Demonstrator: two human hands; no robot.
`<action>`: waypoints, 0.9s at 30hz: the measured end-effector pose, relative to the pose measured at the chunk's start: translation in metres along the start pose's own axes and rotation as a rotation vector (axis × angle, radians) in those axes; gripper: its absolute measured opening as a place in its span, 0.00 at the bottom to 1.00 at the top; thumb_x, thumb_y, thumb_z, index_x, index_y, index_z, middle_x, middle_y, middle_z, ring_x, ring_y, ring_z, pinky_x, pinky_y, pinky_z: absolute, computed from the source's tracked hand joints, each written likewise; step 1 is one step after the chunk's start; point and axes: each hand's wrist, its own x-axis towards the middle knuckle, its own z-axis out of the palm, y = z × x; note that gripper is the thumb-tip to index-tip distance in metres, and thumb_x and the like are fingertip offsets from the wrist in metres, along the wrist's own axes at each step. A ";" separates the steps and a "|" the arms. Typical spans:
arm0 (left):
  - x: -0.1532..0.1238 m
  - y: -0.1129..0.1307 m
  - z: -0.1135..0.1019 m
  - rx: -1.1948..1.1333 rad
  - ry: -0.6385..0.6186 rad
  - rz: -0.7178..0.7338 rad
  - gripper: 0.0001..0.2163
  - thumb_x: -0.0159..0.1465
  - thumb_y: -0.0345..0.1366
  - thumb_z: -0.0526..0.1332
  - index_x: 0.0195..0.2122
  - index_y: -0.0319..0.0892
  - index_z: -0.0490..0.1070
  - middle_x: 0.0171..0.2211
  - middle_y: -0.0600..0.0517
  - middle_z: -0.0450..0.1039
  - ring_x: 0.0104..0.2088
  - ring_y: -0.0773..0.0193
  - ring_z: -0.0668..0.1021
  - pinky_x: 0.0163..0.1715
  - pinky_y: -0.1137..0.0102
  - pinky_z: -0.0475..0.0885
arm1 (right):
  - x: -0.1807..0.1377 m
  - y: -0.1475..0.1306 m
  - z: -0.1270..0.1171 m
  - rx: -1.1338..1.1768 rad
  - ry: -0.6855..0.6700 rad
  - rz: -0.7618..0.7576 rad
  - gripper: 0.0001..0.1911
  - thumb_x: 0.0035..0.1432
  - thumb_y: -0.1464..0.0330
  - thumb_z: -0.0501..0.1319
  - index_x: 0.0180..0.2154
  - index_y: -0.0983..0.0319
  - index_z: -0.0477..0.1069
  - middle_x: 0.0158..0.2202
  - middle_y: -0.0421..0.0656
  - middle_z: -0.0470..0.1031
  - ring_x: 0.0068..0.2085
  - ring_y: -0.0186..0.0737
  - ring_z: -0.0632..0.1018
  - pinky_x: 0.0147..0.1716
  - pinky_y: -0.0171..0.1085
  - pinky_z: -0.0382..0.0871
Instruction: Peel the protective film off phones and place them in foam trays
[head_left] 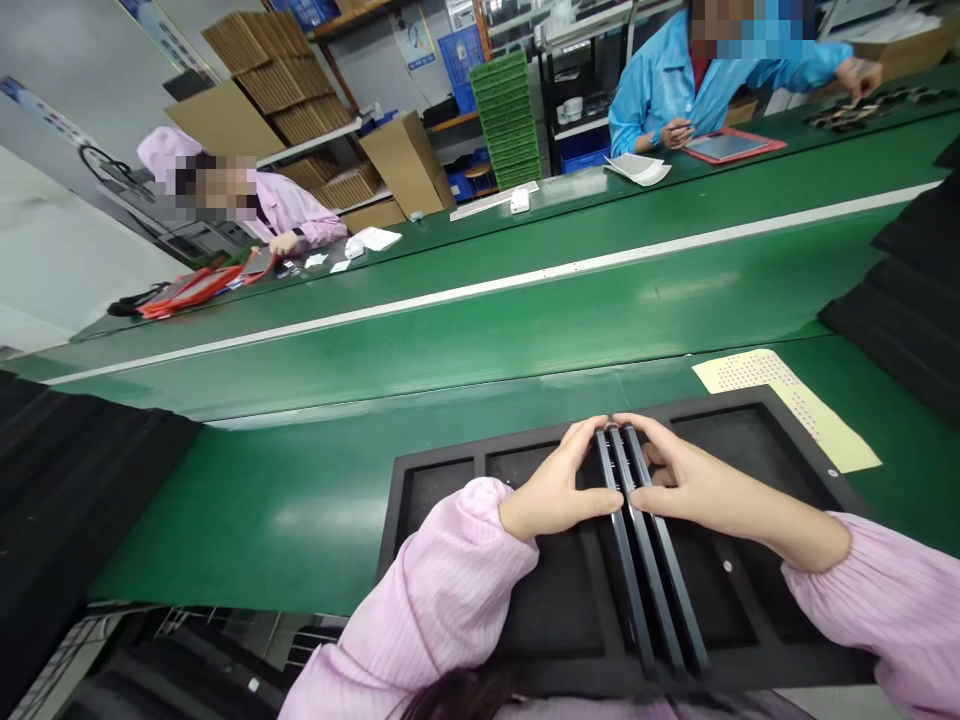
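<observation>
Three thin, dark flat slabs with slim metallic edges (643, 560), perhaps tablets, stand on their long edges side by side in front of me. My left hand (555, 490) presses against their left side, thumb near the middle and fingertips at the far end. From the right, my right hand (686, 485) grips the same slabs, its thumb on the edges and its index finger reaching the far end. Both hands are closed on the group. Beneath lies a black foam tray (551, 610) with several rectangular recesses; the slabs' lower edges are partly hidden.
A yellow sheet of small stickers (795, 400) lies by the tray's far right corner. Black stacked trays rise at left (90, 470) and right (915, 280). Beyond the green bench (300, 510) runs a raised green line (480, 290), where two people work.
</observation>
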 end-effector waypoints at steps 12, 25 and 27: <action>-0.037 0.040 0.054 0.486 0.013 -0.105 0.16 0.43 0.44 0.71 0.22 0.41 0.66 0.32 0.49 0.67 0.38 0.52 0.70 0.42 0.56 0.67 | -0.006 -0.002 0.016 -0.043 0.443 -0.042 0.45 0.34 0.60 0.65 0.56 0.63 0.55 0.55 0.53 0.62 0.56 0.59 0.62 0.57 0.53 0.51; -0.097 0.054 0.092 -0.913 0.165 -0.110 0.16 0.45 0.31 0.60 0.36 0.36 0.73 0.28 0.47 0.73 0.29 0.58 0.74 0.34 0.64 0.66 | -0.065 -0.016 0.071 0.151 0.507 -0.438 0.27 0.49 0.56 0.61 0.50 0.58 0.62 0.52 0.49 0.67 0.52 0.50 0.69 0.49 0.46 0.67; -0.106 0.057 0.094 -0.824 0.211 -0.168 0.16 0.41 0.27 0.59 0.34 0.37 0.73 0.25 0.50 0.71 0.27 0.62 0.72 0.30 0.69 0.63 | -0.069 -0.016 0.062 -0.063 0.505 -0.474 0.22 0.49 0.54 0.61 0.45 0.58 0.69 0.54 0.50 0.65 0.54 0.53 0.67 0.49 0.48 0.67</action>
